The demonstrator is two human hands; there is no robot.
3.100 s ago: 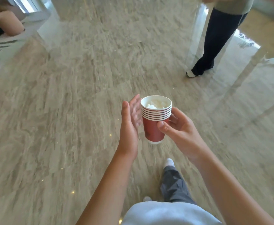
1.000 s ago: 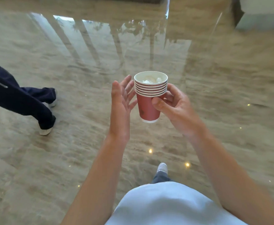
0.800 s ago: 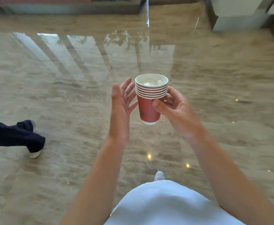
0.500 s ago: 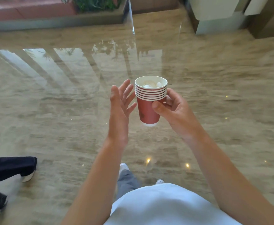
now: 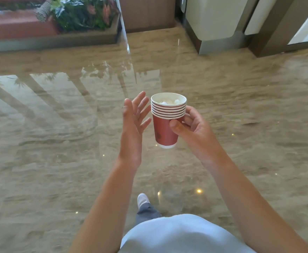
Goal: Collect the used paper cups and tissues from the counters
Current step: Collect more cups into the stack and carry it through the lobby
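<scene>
The right hand (image 5: 191, 132) gripped the cup stack (image 5: 166, 121), white tissue (image 5: 168, 102) partly hidden inside, the left hand (image 5: 134, 121) spread empty beside it, above glossy marble floor (image 5: 58, 125) below a planter (image 5: 80, 21).

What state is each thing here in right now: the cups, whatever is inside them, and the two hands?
Stack of red paper cups: nested, upright, held in the air.
Tissues: crumpled white, inside the top cup.
Right hand: grips the stack's side, thumb in front.
Left hand: fingers spread, beside the stack, holding nothing.
</scene>
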